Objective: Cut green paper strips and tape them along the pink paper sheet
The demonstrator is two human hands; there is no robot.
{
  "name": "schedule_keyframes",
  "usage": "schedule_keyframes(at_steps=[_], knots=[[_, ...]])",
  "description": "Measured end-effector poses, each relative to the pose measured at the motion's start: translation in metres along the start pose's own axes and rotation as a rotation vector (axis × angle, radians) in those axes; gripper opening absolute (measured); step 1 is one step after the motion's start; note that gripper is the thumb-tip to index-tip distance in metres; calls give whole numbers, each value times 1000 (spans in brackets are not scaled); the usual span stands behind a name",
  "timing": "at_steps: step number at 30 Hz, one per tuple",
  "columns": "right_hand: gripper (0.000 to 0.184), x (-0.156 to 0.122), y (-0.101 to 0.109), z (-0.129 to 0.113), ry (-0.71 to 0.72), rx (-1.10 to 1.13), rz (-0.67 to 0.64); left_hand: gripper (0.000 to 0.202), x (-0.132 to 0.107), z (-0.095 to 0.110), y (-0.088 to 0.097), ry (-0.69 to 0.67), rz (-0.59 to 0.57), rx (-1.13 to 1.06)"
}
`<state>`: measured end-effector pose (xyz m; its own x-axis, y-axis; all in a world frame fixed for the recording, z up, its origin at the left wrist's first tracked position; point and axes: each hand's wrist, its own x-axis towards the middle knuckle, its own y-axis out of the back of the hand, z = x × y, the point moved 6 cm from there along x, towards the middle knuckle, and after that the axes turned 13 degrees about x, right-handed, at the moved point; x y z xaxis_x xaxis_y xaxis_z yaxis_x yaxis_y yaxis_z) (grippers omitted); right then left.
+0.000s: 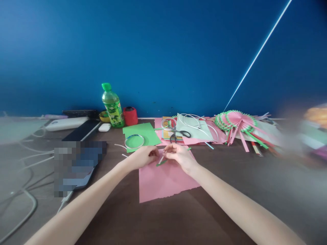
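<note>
A sheet of pink paper (166, 182) with a ragged near edge lies on the dark table, under both hands. My right hand (182, 158) pinches a thin paper strip (161, 160), white and green, above the sheet. Beside it, my left hand (143, 157) is closed with its fingers curled at the sheet's far left; what it holds, if anything, is hidden. Just beyond the left hand, a roll of clear tape or a ring (134, 141) rests on green paper (146, 132). Black-handled scissors (182, 133) lie beyond the right hand.
A green-capped bottle (112, 107) and a red container (130, 116) stand by the blue wall. To the left are a phone (87, 166) and cables (32, 200). Pink and green folded paper fans (237, 122) and strips lie at the right.
</note>
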<state>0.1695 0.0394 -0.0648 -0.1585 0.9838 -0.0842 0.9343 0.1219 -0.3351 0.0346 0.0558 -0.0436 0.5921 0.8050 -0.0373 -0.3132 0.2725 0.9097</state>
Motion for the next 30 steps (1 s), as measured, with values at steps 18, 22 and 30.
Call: schedule_keyframes(at_steps=[18, 22, 30], knots=[[9, -10, -9, -7, 200, -350, 53, 16, -1, 1, -5, -46, -128, -139], [5, -11, -7, -13, 256, -493, 44, 19, 0, -1, -7, -11, -132, -103], [6, -9, -5, -7, 160, -574, -29, 18, 1, -4, -7, -35, -199, -53]])
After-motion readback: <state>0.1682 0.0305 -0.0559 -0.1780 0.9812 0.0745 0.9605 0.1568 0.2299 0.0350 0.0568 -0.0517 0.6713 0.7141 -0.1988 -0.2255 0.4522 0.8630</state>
